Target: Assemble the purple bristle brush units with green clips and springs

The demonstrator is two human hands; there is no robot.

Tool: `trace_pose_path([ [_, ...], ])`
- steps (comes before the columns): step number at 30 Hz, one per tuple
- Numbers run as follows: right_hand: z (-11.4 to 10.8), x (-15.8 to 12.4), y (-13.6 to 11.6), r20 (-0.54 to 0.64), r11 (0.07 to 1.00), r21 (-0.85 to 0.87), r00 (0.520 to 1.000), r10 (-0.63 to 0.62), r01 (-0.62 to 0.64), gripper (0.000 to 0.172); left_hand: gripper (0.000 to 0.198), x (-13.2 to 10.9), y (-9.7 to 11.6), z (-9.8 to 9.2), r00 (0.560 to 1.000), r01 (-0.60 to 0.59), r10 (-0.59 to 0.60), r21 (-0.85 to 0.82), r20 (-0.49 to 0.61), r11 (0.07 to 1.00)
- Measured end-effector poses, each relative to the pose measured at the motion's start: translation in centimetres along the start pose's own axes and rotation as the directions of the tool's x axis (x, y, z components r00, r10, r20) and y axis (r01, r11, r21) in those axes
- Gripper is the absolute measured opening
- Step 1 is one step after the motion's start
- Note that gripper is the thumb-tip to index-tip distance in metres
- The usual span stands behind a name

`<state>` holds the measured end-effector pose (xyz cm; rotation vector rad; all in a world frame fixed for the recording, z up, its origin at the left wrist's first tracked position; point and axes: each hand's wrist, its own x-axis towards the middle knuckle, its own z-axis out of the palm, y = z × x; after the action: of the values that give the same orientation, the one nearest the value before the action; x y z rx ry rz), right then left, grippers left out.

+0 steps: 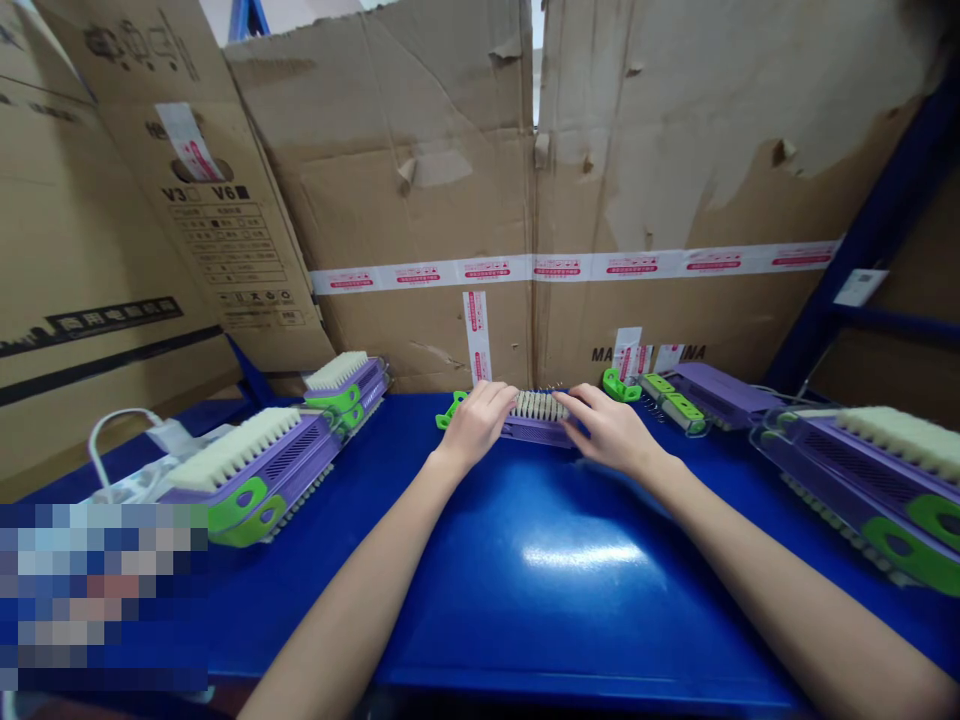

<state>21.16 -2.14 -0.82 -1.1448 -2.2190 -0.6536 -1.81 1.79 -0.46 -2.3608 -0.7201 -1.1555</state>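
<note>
A purple brush [536,418] with pale bristles and a green loop handle lies at the far middle of the blue table [525,560]. My left hand [476,420] rests curled over its left end, next to the green handle [450,410]. My right hand [611,430] grips its right end, fingers bent against the bristles. Both forearms reach forward across the table.
Stacked purple brushes with green handles lie at the left [255,465], a further stack behind them [349,385]. More lie at the right [877,470] and back right [690,395]. Taped cardboard boxes [525,200] wall the back. A white cable [112,430] lies far left.
</note>
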Motion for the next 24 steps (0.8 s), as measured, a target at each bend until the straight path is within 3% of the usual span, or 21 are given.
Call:
trace_pose_path([
  [3, 0.2, 0.3, -0.3, -0.071, 0.998, -0.05, 0.997, -0.029, 0.025, 0.038, 0.019, 0.3, 0.3, -0.3, 1.0, -0.024, 0.025, -0.05, 0.017, 0.998],
  [11, 0.7, 0.1, 0.2, -0.063, 0.997, 0.02, 0.995, -0.071, 0.073, 0.032, 0.02, 0.5, 1.3, -0.3, 0.997, -0.068, 0.072, -0.109, 0.038, 0.992],
  [16, 0.9, 0.0, 0.7, -0.09, 0.996, 0.027, 0.993, -0.08, 0.083, 0.032, 0.021, 0.3, 1.1, -0.1, 0.996, -0.091, 0.09, -0.013, -0.012, 0.996],
  [20, 1.4, -0.2, 1.7, -0.158, 1.0, -0.012, 0.987, 0.007, -0.009, 0.03, 0.031, 0.1, 0.6, 0.1, 0.997, -0.025, 0.035, 0.147, -0.065, 0.989],
  [24, 1.6, -0.9, 4.1, -0.23, 0.965, -0.084, 0.947, 0.223, -0.248, 0.031, 0.034, -0.2, 0.0, 0.0, 0.998, 0.056, -0.05, 0.206, -0.033, 0.977],
])
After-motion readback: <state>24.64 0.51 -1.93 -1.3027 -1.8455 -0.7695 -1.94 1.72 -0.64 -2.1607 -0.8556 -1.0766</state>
